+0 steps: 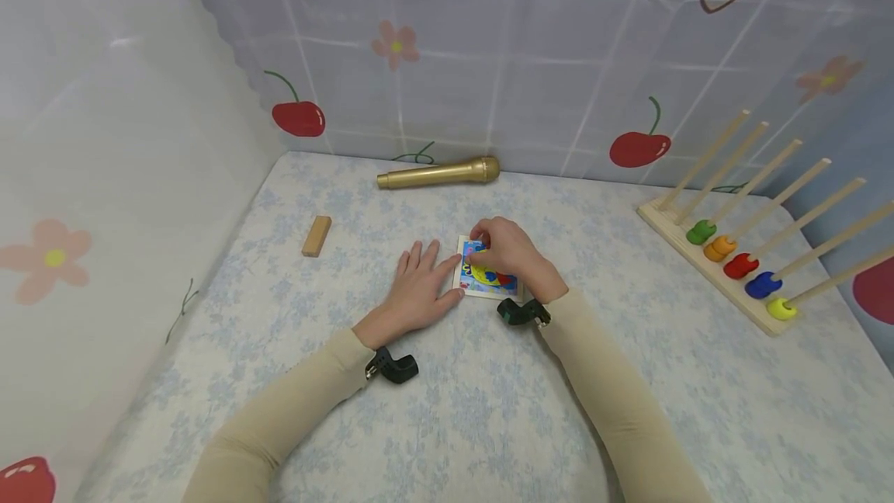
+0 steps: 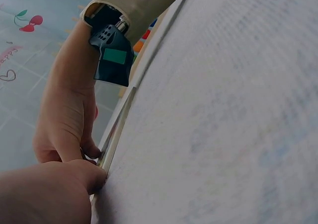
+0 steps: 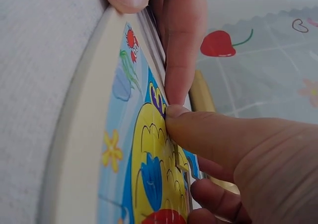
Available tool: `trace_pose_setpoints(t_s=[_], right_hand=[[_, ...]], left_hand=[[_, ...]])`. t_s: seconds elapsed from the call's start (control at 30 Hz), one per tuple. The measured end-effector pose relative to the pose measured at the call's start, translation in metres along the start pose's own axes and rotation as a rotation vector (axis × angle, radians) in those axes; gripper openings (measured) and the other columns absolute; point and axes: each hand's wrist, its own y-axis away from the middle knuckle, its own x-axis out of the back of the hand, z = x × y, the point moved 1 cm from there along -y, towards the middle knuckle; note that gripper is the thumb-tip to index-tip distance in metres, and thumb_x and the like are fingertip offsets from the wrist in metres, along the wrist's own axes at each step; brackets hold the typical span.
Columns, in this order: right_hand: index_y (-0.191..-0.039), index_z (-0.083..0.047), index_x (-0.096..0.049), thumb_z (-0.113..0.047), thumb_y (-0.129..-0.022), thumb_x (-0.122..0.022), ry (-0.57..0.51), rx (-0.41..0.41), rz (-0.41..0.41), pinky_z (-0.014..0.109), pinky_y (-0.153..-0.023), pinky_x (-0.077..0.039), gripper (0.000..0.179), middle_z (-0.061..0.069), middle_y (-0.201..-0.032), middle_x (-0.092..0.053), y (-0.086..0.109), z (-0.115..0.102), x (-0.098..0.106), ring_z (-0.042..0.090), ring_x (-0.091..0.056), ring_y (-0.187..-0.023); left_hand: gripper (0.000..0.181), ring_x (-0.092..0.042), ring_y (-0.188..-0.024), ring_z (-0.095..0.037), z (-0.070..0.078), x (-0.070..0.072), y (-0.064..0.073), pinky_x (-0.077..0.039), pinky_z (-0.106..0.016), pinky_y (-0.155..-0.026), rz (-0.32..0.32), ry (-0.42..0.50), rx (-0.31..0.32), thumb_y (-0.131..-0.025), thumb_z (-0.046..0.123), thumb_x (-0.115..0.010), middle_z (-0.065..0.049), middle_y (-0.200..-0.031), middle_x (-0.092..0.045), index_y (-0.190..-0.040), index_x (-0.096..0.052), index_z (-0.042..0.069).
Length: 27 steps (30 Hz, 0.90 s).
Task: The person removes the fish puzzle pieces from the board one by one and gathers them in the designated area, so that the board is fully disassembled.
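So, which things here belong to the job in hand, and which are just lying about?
In the job:
puzzle
left hand, touching its frame
right hand, working over it

Lying about:
microphone
block
bead rack

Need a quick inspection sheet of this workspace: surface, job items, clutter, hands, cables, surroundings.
Surface: table under white cloth with blue floral print.
Job's things: flat, square, pale-framed puzzle with a yellow fish picture; a blue-and-yellow piece stands raised from it.
Clutter: gold stick-shaped microphone; light-brown rectangular wooden block; pale wooden rod stand with green, orange, red, blue and yellow beads.
Left hand: outstretched, touching the puzzle's left edge.
Right hand: bent over the puzzle, seemingly pinching the raised piece; fingers partly hidden.
Cables: nothing seen.
Surroundings: sheer curtain printed with cherries, hearts and flowers.
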Motion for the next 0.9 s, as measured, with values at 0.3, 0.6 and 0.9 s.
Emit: trace_pose_setpoints(t_s=[0.3,0.6,0.9], right_hand=[[-0.117,-0.005,-0.07,-0.029,-0.088,-0.08,0.002,0.009,0.007,0.04,-0.084,-0.052,0.039,0.014,-0.105,-0.067,0.0001,0.0001,-0.0021,0.025,-0.06,-0.09],[-0.114,-0.006,-0.066,-0.026,-0.088,-0.08,-0.037,0.021,0.013,0.037,-0.078,-0.052,0.035,0.012,-0.1,-0.067,0.0011,-0.0011,-0.0016,0.024,-0.059,-0.084],[-0.111,-0.006,-0.064,-0.018,-0.091,-0.077,-0.095,0.017,0.014,0.035,-0.077,-0.053,0.027,0.012,-0.097,-0.068,0.0006,-0.0003,-0.0013,0.022,-0.061,-0.081]], left_hand=[[0.061,-0.009,-0.156,-0.052,-0.0001,-0.0001,0.0007,-0.012,-0.067,-0.123,-0.002,0.006,-0.001,-0.102,0.043,-0.054,-0.027,-0.167,-0.023,-0.156,-0.044,0.017],[0.061,-0.008,-0.156,-0.051,0.0003,0.0011,0.0004,-0.01,-0.066,-0.124,-0.012,0.02,0.007,-0.102,0.043,-0.053,-0.026,-0.167,-0.022,-0.157,-0.043,0.017],[0.061,-0.007,-0.157,-0.051,0.0,0.0012,0.0009,-0.01,-0.066,-0.124,-0.011,0.024,0.004,-0.102,0.043,-0.053,-0.026,-0.167,-0.021,-0.157,-0.043,0.017]])
